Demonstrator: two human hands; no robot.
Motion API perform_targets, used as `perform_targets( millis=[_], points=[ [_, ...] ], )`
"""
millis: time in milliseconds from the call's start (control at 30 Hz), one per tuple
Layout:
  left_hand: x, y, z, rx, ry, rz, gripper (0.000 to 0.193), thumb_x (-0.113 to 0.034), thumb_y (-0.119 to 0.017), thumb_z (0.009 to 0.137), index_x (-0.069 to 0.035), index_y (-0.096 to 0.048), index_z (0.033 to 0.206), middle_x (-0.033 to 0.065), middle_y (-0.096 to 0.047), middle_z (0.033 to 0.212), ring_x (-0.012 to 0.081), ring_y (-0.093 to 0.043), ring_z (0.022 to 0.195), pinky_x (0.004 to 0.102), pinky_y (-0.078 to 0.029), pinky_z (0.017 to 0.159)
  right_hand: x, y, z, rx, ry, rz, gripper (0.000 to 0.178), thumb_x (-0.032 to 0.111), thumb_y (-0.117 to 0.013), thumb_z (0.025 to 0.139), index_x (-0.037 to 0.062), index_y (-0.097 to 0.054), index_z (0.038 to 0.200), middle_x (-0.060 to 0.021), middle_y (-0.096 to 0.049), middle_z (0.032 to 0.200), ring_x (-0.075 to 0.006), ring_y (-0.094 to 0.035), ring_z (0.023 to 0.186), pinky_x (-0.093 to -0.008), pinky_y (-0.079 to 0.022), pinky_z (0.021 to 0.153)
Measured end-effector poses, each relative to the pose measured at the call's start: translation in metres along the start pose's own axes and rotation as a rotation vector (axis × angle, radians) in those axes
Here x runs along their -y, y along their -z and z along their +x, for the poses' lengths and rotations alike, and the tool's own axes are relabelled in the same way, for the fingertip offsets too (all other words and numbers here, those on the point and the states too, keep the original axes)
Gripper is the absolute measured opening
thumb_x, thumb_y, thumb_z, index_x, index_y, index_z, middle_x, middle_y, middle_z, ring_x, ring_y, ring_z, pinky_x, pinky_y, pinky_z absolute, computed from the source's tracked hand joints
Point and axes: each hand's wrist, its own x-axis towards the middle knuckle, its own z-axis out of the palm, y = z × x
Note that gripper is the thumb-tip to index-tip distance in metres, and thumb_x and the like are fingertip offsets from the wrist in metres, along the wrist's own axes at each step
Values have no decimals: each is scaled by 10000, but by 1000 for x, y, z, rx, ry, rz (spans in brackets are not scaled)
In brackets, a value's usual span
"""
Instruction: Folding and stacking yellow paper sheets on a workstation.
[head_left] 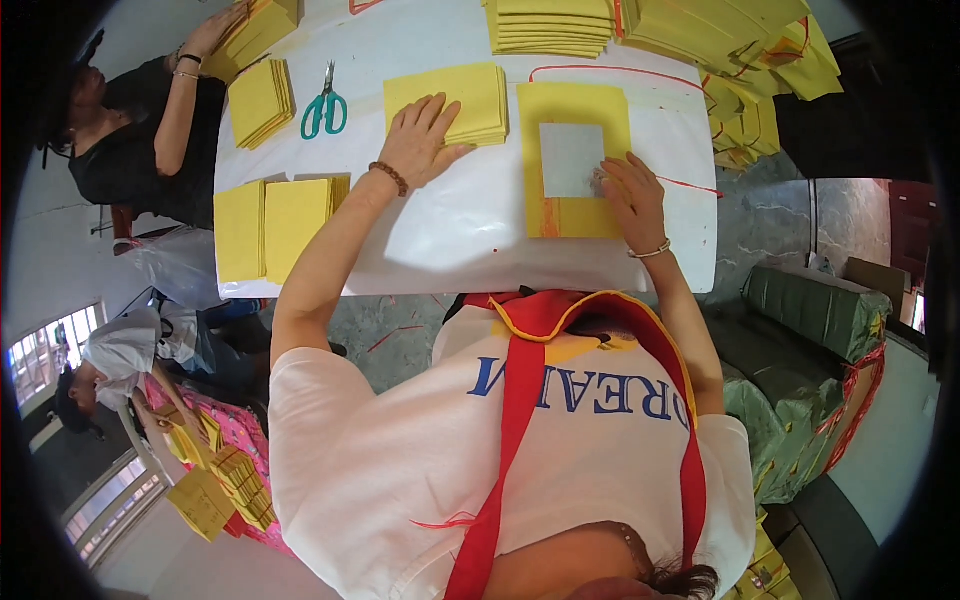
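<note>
My left hand [424, 145] lies with its fingers spread on the front of a stack of yellow paper [478, 100], a beaded bracelet at the wrist. To the right is a flat yellow stack or sheet [580, 220] with a silvery-white rectangle [570, 158] in its middle and an orange smear low on its left. My right hand [636, 203] is at that sheet's right edge, fingers bent by the rectangle. A small greyish crumpled bit [597, 182] shows at its fingertips; what it is, I cannot make out.
Teal-handled scissors [325, 110] lie left of my left hand. More yellow stacks [297, 225] stand along the left, with others [550, 28] at the back. Red cord [615, 68] runs behind the sheet. A co-worker [150, 140] handles yellow paper at the far left. Green-wrapped bundles [800, 370] stand right.
</note>
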Motion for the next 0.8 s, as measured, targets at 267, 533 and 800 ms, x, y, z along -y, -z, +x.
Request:
perform_targets(
  millis=[267, 533, 800],
  points=[
    [-11, 33, 26, -29, 76, 39, 402, -421, -466, 878, -111, -575, 1110, 91, -537, 1174, 248, -478, 1086, 418, -339, 895, -16, -1, -27, 87, -87, -122, 232, 221, -596, 810, 161, -635, 1031, 7, -597, 1133, -259, -434, 1201, -430, -285, 960],
    [-133, 14, 6, 47, -208, -374, 357, -253, -668, 723, -43, -581, 999, 91, -527, 908, 257, -497, 836, 355, -409, 749, -21, -6, -31, 52, -82, -117, 213, 215, -596, 810, 180, -641, 1015, 38, -583, 1157, -235, -422, 1212, -444, -271, 961],
    [-133, 0, 5, 171, -202, -546, 299, -212, -658, 757, -46, -601, 999, 118, -572, 941, 283, -547, 865, 356, -450, 728, -27, 4, -30, -29, -280, 353, 258, 242, -493, 898, 53, -663, 941, -69, -642, 1046, -260, -536, 1084, -343, -383, 942]
  ],
)
